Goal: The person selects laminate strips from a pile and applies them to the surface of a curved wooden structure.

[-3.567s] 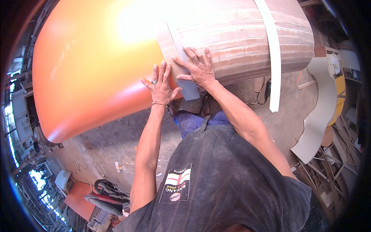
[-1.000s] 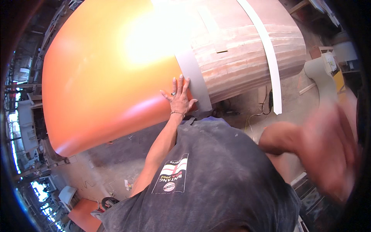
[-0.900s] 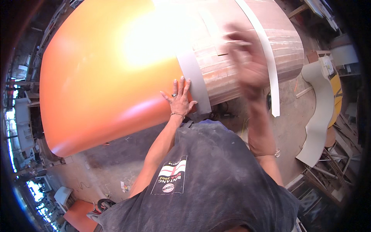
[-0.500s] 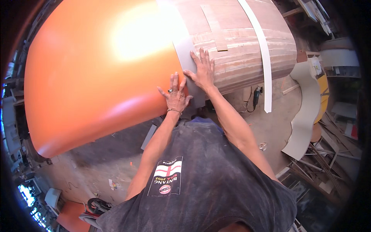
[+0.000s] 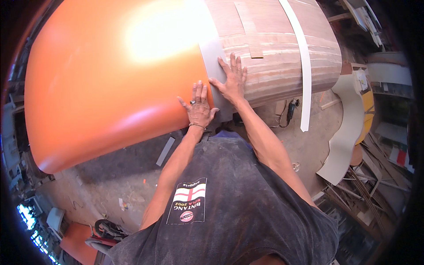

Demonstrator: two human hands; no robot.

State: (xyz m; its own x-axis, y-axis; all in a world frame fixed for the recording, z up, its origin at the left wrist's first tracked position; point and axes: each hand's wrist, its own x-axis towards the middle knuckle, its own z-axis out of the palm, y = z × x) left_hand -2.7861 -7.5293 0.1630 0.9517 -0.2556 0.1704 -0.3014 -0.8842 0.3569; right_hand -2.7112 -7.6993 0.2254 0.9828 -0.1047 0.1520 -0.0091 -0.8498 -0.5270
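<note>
A glossy orange sheet (image 5: pixel 110 97) covers the left part of a large rounded wooden form (image 5: pixel 278 66). Along the orange sheet's right edge runs a grey strip (image 5: pixel 214 55). My left hand (image 5: pixel 200 110) lies flat on the orange near that edge, its thumb out toward the strip and a ring on one finger. Just right of it, my right hand (image 5: pixel 232 83) rests with spread fingers across the grey strip and the bare, banded wood. Neither hand grips anything. Farther right, a long white strip (image 5: pixel 304 66) drapes over the form, and a short tan strip (image 5: pixel 250 33) lies on the wood.
An angle grinder (image 5: pixel 291 110) with a cord is at the form's lower right side. A wavy pale panel (image 5: pixel 340 145) stands at the right, by scattered wood offcuts (image 5: pixel 375 190). A grey flat piece (image 5: pixel 165 151) is on the floor below the orange sheet.
My left hand's fingers have drawn closer together, still flat on the orange sheet. My right hand stays in nearly the same place. The whole view has shifted slightly.
</note>
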